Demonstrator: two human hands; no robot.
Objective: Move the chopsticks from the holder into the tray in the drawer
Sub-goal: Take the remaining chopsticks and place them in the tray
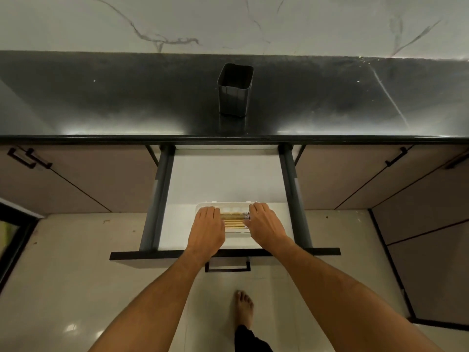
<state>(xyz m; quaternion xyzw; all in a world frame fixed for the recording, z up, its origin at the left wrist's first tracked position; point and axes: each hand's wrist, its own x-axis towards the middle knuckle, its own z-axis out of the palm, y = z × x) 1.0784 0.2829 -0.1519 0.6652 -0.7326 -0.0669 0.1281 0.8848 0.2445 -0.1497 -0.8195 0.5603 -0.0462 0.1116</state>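
1. Head view, top: dark grey square plastic holder [235, 90] stands upright on the glossy black countertop [101, 102], well apart from both hands. No chopsticks show above its rim; its inside can't be seen from here, but it looks emptied.
2. Head view, middle: white drawer [223, 179] with dark grey side rails is pulled fully out. White plastic cutlery tray [236, 236] sits at its front, near the black drawer front.
3. Bundle of light wooden chopsticks [232, 222] lies flat in the tray, running left to right between the hands.
4. Left hand [206, 229] is palm down over the left ends, fingers held together and bent down at the tips. Right hand [265, 226] mirrors it on the right ends. Fingertips are hidden, so I can't tell pinch from plain press.
5. Judgement: the task is nearly done, and this step is squaring the bundle.
6. To do it well: push both ends inward evenly, keep the sticks parallel and below the tray wall, then lift both hands straight up so nothing drags out.
7. Risk: uneven pressure could fan the sticks or cross them.
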